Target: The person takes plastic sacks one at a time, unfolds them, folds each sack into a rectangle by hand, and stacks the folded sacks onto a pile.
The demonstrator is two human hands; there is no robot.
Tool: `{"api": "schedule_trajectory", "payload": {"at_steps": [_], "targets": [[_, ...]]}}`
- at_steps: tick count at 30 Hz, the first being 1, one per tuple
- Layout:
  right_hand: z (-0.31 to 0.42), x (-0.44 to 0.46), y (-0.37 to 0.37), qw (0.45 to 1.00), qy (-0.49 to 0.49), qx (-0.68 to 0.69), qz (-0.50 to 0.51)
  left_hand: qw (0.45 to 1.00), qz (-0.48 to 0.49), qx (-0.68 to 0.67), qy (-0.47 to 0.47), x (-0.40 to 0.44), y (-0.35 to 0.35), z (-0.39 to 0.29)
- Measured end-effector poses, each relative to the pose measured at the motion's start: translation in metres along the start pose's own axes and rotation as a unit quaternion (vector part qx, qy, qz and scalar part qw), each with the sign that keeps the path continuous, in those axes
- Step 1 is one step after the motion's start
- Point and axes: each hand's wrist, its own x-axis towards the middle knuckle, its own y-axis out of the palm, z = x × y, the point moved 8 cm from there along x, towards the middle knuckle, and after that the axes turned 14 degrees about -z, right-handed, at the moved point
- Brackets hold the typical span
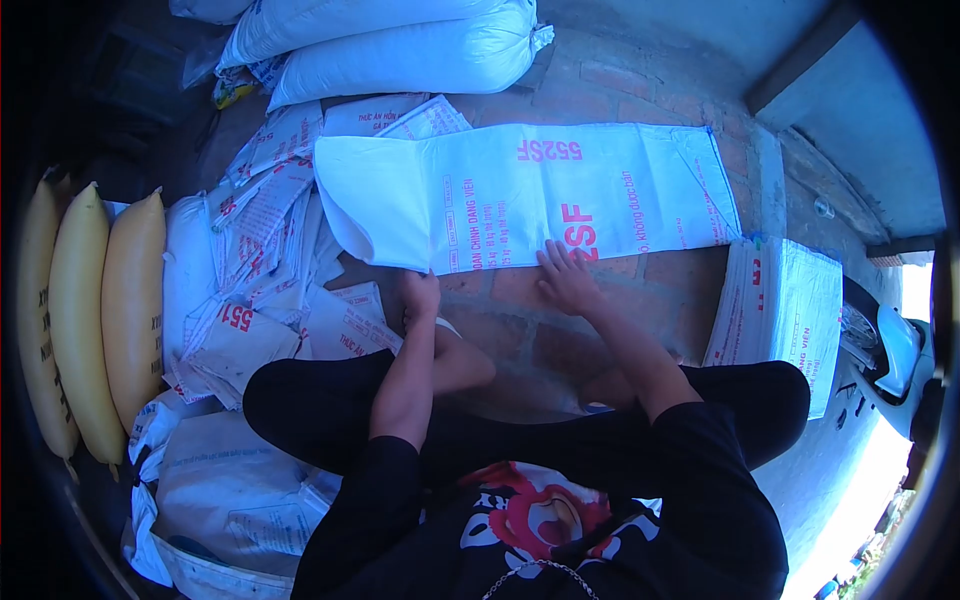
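Note:
A long white woven feed sack [590,180] with pink print, including "552SF", lies spread across the brick floor in front of me. Its left end bulges up in a loose fold, while the right end lies flatter. My left hand [420,295] is closed at the sack's near edge, left of its middle, pinching that edge. Farther right, my right hand [570,280] rests with fingers stretched out on the near edge, just below the big pink letters.
Loose printed sacks [270,230] lie heaped at the left. Beyond them stand several full yellow bags [132,300]. Stuffed white bags [410,65] lie at the back. A neat stack of folded sacks [785,310] is by my right knee, with a motorbike [895,350] behind it.

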Motion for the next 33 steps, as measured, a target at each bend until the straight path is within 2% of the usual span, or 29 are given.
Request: {"api": "schedule_trajectory", "payload": {"at_steps": [1, 4, 6, 7, 8, 10, 13, 16, 19, 22, 25, 28, 31, 33], "targets": [[0.0, 0.0, 0.0, 1.0, 0.005, 0.009, 0.0, 0.999, 0.0, 0.022, 0.045, -0.002, -0.002, -0.009], [0.0, 0.005, -0.008, 0.998, -0.001, -0.004, -0.065, 0.995, 0.0, -0.005, 0.098, -0.007, -0.018, -0.05], [-0.013, 0.02, -0.016, 0.985, 0.08, 0.149, -0.018, 0.988, -0.017, -0.055, 0.141, -0.007, -0.03, -0.082], [-0.015, 0.024, -0.021, 0.967, 0.119, 0.224, 0.005, 0.991, 0.004, -0.044, 0.126, -0.007, -0.025, -0.079], [-0.016, 0.026, -0.028, 0.927, 0.195, 0.321, -0.017, 0.991, 0.005, -0.041, 0.13, -0.009, -0.025, -0.078], [-0.012, 0.027, -0.027, 0.799, 0.336, 0.495, -0.06, 0.99, 0.009, -0.033, 0.138, -0.013, -0.026, -0.081], [-0.004, 0.039, -0.005, 0.699, 0.389, 0.599, -0.039, 0.993, 0.039, -0.051, 0.103, -0.017, -0.017, -0.069], [-0.012, 0.036, 0.007, 0.654, 0.449, 0.605, -0.075, 0.994, 0.0, -0.072, 0.077, -0.022, -0.014, -0.056], [-0.015, 0.034, 0.014, 0.59, 0.479, 0.644, -0.084, 0.967, 0.041, -0.21, -0.135, -0.025, 0.006, -0.023], [-0.026, 0.033, 0.012, 0.703, 0.404, 0.571, -0.13, 0.927, 0.052, -0.234, -0.288, -0.022, 0.014, 0.002], [-0.037, 0.026, 0.001, 0.837, 0.366, 0.346, -0.214, 0.898, 0.104, -0.267, -0.335, -0.017, 0.023, 0.007], [-0.029, 0.018, -0.013, 0.856, 0.319, 0.306, -0.267, 0.89, 0.146, -0.229, -0.365, -0.012, 0.027, 0.004], [-0.024, 0.014, -0.014, 0.869, 0.31, 0.293, -0.251, 0.826, 0.207, -0.327, -0.408, -0.003, 0.025, -0.019], [-0.023, 0.015, 0.0, 0.9, 0.277, 0.268, -0.202, 0.79, 0.232, -0.405, -0.398, 0.005, 0.022, -0.046]]}}
